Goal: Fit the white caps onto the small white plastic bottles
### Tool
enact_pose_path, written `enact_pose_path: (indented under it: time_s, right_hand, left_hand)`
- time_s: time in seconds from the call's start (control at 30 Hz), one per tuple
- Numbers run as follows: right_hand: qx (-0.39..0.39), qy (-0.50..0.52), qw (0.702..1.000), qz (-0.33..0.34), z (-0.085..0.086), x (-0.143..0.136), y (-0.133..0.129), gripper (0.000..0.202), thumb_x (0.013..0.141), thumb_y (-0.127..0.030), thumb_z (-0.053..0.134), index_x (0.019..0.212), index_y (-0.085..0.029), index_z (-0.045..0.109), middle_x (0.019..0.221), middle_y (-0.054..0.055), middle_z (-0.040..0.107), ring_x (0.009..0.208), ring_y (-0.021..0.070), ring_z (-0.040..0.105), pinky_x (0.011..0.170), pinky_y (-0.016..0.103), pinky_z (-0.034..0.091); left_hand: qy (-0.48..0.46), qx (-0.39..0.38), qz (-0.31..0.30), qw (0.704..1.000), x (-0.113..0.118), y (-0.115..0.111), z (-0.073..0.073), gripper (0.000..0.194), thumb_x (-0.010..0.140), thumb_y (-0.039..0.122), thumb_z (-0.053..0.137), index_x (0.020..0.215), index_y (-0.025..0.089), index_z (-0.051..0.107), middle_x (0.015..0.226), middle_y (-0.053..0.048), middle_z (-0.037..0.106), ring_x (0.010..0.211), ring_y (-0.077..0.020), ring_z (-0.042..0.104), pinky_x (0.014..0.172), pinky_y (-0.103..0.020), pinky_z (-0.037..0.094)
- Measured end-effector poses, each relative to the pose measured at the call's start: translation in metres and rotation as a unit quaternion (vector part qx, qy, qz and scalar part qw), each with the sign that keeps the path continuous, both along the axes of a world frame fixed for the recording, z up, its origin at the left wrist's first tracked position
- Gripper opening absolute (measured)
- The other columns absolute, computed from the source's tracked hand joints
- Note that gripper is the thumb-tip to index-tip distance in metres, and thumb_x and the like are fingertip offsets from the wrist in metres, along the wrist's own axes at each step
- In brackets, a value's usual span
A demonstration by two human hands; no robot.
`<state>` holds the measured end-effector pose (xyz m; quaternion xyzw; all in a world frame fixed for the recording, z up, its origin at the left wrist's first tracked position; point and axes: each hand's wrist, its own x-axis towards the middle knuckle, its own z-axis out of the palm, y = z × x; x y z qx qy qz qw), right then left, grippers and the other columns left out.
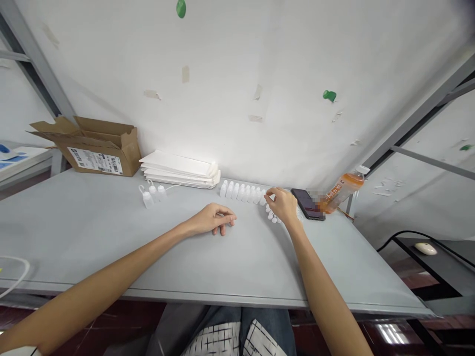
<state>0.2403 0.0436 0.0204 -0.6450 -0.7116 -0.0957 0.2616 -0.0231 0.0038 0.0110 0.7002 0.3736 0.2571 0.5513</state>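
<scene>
Several small white bottles (242,192) stand in a row near the wall at the table's back. At the right end of that row, my right hand (282,203) pinches one of the bottles between thumb and fingers. Below and behind this hand lie several small white caps (273,217), partly hidden by it. My left hand (214,219) rests over the grey table (230,267) in front of the row, fingers loosely curled and apart, holding nothing. Farther left stand a few white bottles with looped cap straps (148,199).
An open cardboard box (100,148) sits at the back left, beside a stack of white paper sheets (180,169). On the right, a black phone (308,203) lies next to a leaning bottle of orange drink (343,190). A white cable loop (25,269) is at the left edge.
</scene>
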Motion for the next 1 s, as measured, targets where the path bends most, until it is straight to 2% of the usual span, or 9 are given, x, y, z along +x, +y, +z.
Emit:
enact_pose_path:
  time_s: [0.43, 0.5, 0.57, 0.63, 0.73, 0.83, 0.9, 1.0]
  right_hand:
    - [-0.01, 0.008, 1.0, 0.009, 0.006, -0.002, -0.004, 0.017, 0.085, -0.026, 0.054, 0.087, -0.022, 0.07, 0.09, 0.002, 0.073, 0.07, 0.0155, 0.061, 0.057, 0.025, 0.027]
    - [-0.011, 0.013, 1.0, 0.011, 0.008, -0.002, -0.005, 0.017, 0.085, -0.027, 0.054, 0.085, -0.021, 0.07, 0.09, 0.001, 0.073, 0.069, 0.0153, 0.06, 0.057, 0.025, 0.027]
    - [-0.006, 0.016, 1.0, 0.009, 0.009, -0.002, -0.006, 0.018, 0.086, -0.029, 0.054, 0.083, -0.021, 0.07, 0.088, 0.002, 0.073, 0.068, 0.0154, 0.06, 0.057, 0.026, 0.027]
    - [0.005, 0.02, 1.0, 0.006, 0.009, -0.001, -0.006, 0.021, 0.086, -0.032, 0.054, 0.08, -0.021, 0.07, 0.088, 0.002, 0.073, 0.068, 0.0155, 0.059, 0.057, 0.026, 0.026]
    - [0.021, 0.028, 0.999, 0.0, 0.009, 0.001, -0.006, 0.022, 0.086, -0.033, 0.055, 0.078, -0.02, 0.071, 0.087, 0.003, 0.073, 0.068, 0.0156, 0.059, 0.057, 0.026, 0.026]
    - [0.03, 0.04, 0.999, 0.0, 0.009, 0.004, -0.005, 0.022, 0.085, -0.033, 0.055, 0.077, -0.02, 0.071, 0.085, 0.003, 0.072, 0.067, 0.0155, 0.058, 0.056, 0.027, 0.025]
    - [0.031, 0.048, 0.998, -0.001, 0.009, 0.005, -0.005, 0.022, 0.085, -0.033, 0.055, 0.076, -0.02, 0.071, 0.085, 0.003, 0.072, 0.066, 0.0153, 0.058, 0.056, 0.027, 0.025]
    - [0.028, 0.058, 0.998, -0.005, 0.011, 0.007, -0.005, 0.024, 0.085, -0.035, 0.055, 0.074, -0.02, 0.07, 0.082, 0.003, 0.071, 0.066, 0.015, 0.057, 0.056, 0.027, 0.025]
  left_hand:
    - [0.017, 0.015, -0.008, 1.0, -0.003, 0.0, 0.003, 0.041, 0.084, 0.049, 0.058, 0.098, 0.012, 0.067, 0.094, -0.011, 0.07, 0.059, -0.0144, 0.065, 0.045, -0.023, 0.045]
    - [0.042, 0.046, 0.0, 0.998, -0.008, 0.003, 0.006, 0.039, 0.085, 0.049, 0.057, 0.099, 0.014, 0.068, 0.092, -0.01, 0.07, 0.06, -0.0153, 0.066, 0.047, -0.024, 0.046]
    - [0.094, 0.12, 0.026, 0.988, -0.016, 0.008, 0.01, 0.035, 0.086, 0.046, 0.055, 0.096, 0.016, 0.069, 0.083, -0.006, 0.071, 0.06, -0.015, 0.065, 0.053, -0.025, 0.048]
    - [0.158, 0.222, 0.075, 0.959, -0.026, 0.013, 0.018, 0.03, 0.086, 0.041, 0.054, 0.092, 0.018, 0.071, 0.075, -0.002, 0.071, 0.058, -0.0137, 0.063, 0.062, -0.026, 0.047]
    - [0.23, 0.332, 0.169, 0.899, -0.045, 0.017, 0.034, 0.027, 0.086, 0.039, 0.052, 0.09, 0.022, 0.073, 0.083, 0.0, 0.073, 0.066, -0.0153, 0.062, 0.065, -0.027, 0.044]
    - [0.293, 0.374, 0.289, 0.831, -0.066, 0.018, 0.052, 0.026, 0.085, 0.039, 0.053, 0.092, 0.024, 0.074, 0.08, 0.0, 0.073, 0.067, -0.0162, 0.061, 0.063, -0.027, 0.04]
    - [0.329, 0.396, 0.357, 0.78, -0.081, 0.018, 0.06, 0.026, 0.086, 0.04, 0.053, 0.093, 0.025, 0.074, 0.086, 0.0, 0.073, 0.073, -0.0178, 0.062, 0.063, -0.028, 0.039]
    - [0.393, 0.375, 0.412, 0.731, -0.103, 0.021, 0.068, 0.028, 0.084, 0.044, 0.055, 0.089, 0.024, 0.074, 0.092, -0.002, 0.072, 0.084, -0.0222, 0.062, 0.062, -0.03, 0.037]
